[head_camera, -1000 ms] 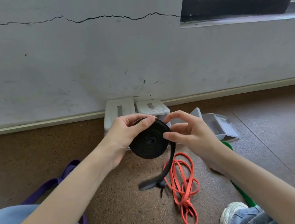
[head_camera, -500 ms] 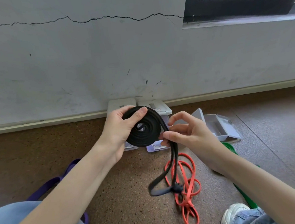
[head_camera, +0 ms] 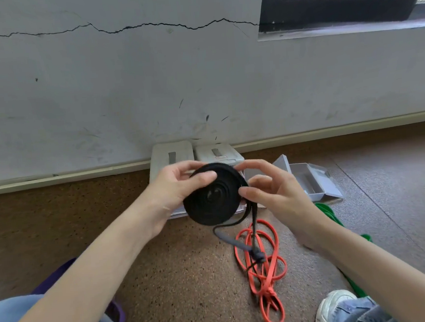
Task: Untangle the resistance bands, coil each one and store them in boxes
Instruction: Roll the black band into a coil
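My left hand (head_camera: 176, 189) grips a flat black coil of resistance band (head_camera: 213, 199), thumb across its face and fingers behind. My right hand (head_camera: 275, 191) pinches the band at the coil's right edge, where the loose tail drops in a short loop toward the floor. An orange band (head_camera: 265, 266) lies tangled on the floor below the coil. A green band (head_camera: 330, 215) runs along the floor behind my right forearm. A purple band (head_camera: 62, 271) shows by my left knee, mostly hidden by my arm.
Two closed white boxes (head_camera: 171, 155) stand against the wall behind the coil. An open clear box (head_camera: 309, 181) with its lid tipped back sits to their right. My shoe (head_camera: 332, 306) and jeans are at the bottom right. The floor is brown speckled cork.
The coil has grown and the hanging tail is shorter. My right hand has shifted from below the coil up to its right edge. The coil's face has turned more toward me.
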